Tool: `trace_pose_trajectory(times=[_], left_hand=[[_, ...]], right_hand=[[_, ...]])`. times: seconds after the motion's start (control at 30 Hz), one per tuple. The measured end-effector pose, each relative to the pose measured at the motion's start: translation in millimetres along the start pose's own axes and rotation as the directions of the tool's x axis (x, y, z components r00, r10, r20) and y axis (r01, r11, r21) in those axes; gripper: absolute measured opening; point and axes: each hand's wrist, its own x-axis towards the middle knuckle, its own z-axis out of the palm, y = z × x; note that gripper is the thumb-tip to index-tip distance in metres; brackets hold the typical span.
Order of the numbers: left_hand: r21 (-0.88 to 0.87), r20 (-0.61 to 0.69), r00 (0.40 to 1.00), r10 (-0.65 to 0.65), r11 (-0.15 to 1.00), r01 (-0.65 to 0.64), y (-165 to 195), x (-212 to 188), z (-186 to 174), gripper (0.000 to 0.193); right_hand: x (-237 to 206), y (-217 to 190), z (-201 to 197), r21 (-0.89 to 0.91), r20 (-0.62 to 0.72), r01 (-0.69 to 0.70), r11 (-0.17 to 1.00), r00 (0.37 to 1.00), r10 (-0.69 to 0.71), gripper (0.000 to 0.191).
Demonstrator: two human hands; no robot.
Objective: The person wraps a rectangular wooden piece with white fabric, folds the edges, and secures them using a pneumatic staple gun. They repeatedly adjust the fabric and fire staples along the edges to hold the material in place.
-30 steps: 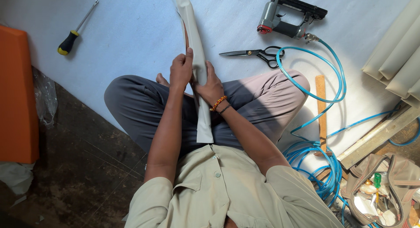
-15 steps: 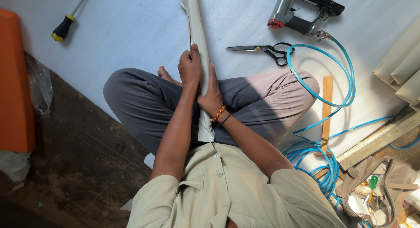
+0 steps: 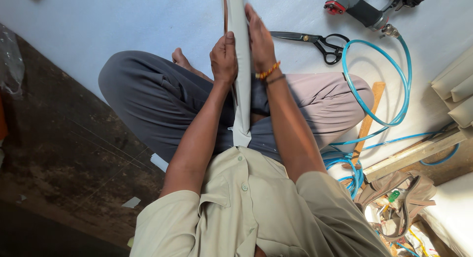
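Clearly both hands are clasping the long pale-grey fabric-wrapped strip [image 3: 240, 65] running from lap toward the far floor, the left hand [image 3: 224, 57] clenching its left edge and the right hand [image 3: 259, 40] pressing flat, which is best kept even to avoid wrinkles.

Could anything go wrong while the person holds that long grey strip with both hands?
Maybe. The scissors lie open close to the right hand, so a reach sideways might meet the blades. The blue hose loops beside the knee and could snag a leg. The long grey strip, pressed from both sides with the left hand, might slip.
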Motion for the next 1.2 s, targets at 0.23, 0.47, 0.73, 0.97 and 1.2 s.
trace_pose_trajectory(times=[0.23,0.47,0.73,0.97,1.2], left_hand=[[0.019,-0.004,1.0,0.026,0.999,-0.026,14,6,0,0.06],[-0.051,-0.017,1.0,0.016,0.999,-0.017,0,7,-1,0.059],[0.018,-0.042,0.998,0.048,0.999,-0.047,-13,13,0,0.056],[-0.095,0.086,0.987,-0.135,0.985,0.143,13,14,-14,0.051],[0.109,-0.023,0.93,-0.366,0.924,0.366,37,54,-10,0.062]], right_hand=[[88,5,-7,-0.149,-0.012,-0.221,0.964,0.975,0.222,0.062],[24,25,7,-0.294,0.115,0.102,0.95,0.991,-0.071,0.061],[-14,28,15,-0.632,0.148,0.206,0.747,0.978,-0.144,0.063],[-12,15,22,-0.646,0.105,0.124,0.753,0.992,-0.074,0.064],[-15,12,31,-0.655,0.113,0.145,0.741,0.989,-0.094,0.062]])
